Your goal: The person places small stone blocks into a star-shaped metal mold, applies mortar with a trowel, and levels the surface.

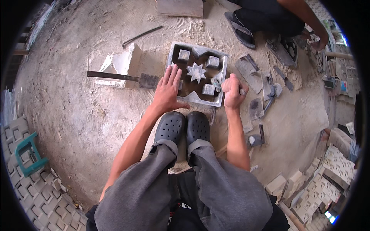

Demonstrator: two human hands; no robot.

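Note:
A square grey mould (224, 63) lies on the ground before my feet, with raised cubes (208, 89), a star shape (196, 72) at its centre and pointed notches along its walls. My left hand (166, 91) rests flat over its left wall, fingers stretched out and holding nothing. My right hand (233, 91) is closed in a fist round a handle at the right wall. The tool in it looks like a brush (217, 84), its pale end reaching over the wall beside the lower right cube; the fist hides most of it.
Left of the mould, a long-handled flat-bladed tool (111, 76) lies across a broken white block (133, 59), below an iron rod (142, 36). Several trowels (248, 67) lie at right. A co-worker's hand (320, 42) is at another mould (290, 52). Patterned blocks (322, 188) stand lower right.

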